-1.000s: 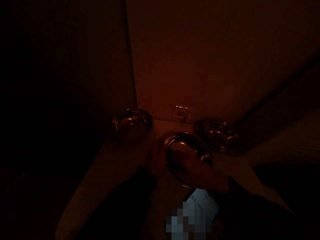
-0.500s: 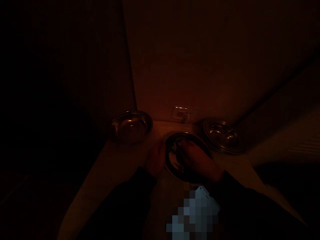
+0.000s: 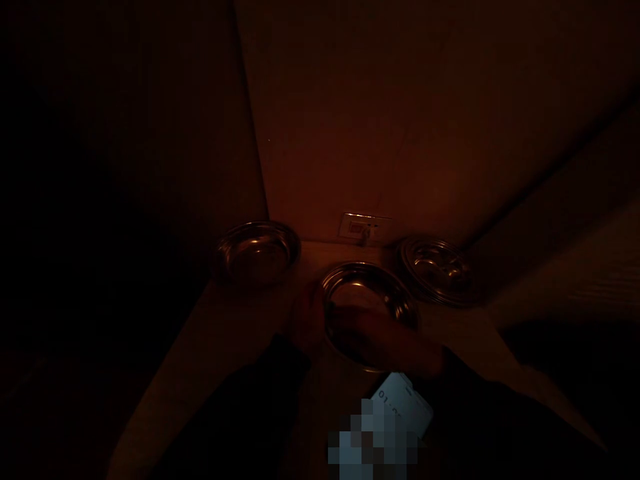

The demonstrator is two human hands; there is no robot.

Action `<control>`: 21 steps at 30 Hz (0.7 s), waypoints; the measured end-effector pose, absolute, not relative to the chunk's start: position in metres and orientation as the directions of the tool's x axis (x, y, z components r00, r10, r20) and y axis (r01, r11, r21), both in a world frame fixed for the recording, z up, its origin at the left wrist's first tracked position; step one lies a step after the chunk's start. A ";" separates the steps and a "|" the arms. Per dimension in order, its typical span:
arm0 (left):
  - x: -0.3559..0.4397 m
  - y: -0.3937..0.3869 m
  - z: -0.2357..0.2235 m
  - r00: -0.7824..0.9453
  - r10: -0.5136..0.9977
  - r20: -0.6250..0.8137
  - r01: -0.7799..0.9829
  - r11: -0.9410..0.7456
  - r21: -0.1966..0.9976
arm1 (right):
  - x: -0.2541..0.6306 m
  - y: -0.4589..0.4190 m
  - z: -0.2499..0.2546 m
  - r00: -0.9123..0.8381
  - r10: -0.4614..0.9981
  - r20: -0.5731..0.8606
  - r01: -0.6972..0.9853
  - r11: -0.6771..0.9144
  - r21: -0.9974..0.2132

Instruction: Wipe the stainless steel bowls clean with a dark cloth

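Just in front of me a round shiny metal bowl (image 3: 357,290) sits on the table. My left hand (image 3: 306,320) is closed on its left rim, with the fingers mostly in shadow. My right hand (image 3: 370,333) reaches across the bowl from the right, low inside it near the left wall. Its fingers look curled against the inner surface. What they hold, if anything, is lost in the dark.
A similar metal bowl (image 3: 257,257) stands at the back left. Several metal dishes (image 3: 437,270) are stacked at the back right. A lit phone (image 3: 403,403) lies near me, partly blurred out. A socket plate (image 3: 365,227) is on the wall behind the wooden table (image 3: 165,393).
My right hand has moved from the bowl's upper middle down and left, baring its far inner side. My left hand stays at the rim. The view has shifted slightly.
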State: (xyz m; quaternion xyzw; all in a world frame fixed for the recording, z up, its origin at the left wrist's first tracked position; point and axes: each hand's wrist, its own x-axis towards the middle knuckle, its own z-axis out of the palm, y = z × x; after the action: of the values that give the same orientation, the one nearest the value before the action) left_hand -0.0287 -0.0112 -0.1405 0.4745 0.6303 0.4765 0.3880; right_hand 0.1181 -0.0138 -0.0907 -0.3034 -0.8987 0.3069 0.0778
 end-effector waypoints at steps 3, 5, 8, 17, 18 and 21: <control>-0.032 -0.009 -0.141 -0.205 0.978 -0.033 0.225 0.080 0.971 | 0.110 -0.009 -0.099 -0.730 0.682 0.034 0.564 0.631 -0.532; -0.033 -0.008 -0.141 -0.194 0.981 -0.022 0.231 0.067 0.971 | 0.107 -0.005 -0.103 -0.686 0.724 0.066 0.606 0.619 -0.500; -0.033 -0.009 -0.141 -0.192 0.981 -0.012 0.261 0.063 0.963 | 0.106 -0.002 -0.105 -0.651 0.756 0.065 0.632 0.588 -0.505; -0.027 -0.016 -0.135 -0.268 0.963 -0.032 0.236 0.098 0.967 | 0.134 -0.017 -0.075 -0.831 0.511 -0.221 0.508 0.533 -0.676; -0.027 -0.016 -0.135 -0.264 0.964 -0.033 0.233 0.097 0.968 | 0.134 -0.019 -0.076 -0.823 0.522 -0.222 0.516 0.526 -0.676; -0.028 -0.015 -0.136 -0.255 0.966 -0.048 0.238 0.111 0.965 | 0.127 -0.019 -0.084 -0.775 0.610 -0.166 0.543 0.509 -0.668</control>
State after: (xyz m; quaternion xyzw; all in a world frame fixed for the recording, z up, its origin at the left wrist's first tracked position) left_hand -0.0281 -0.0146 -0.1356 0.4723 0.6372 0.4705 0.3867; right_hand 0.1273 -0.0187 -0.0836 -0.3324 -0.8674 0.3676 0.0450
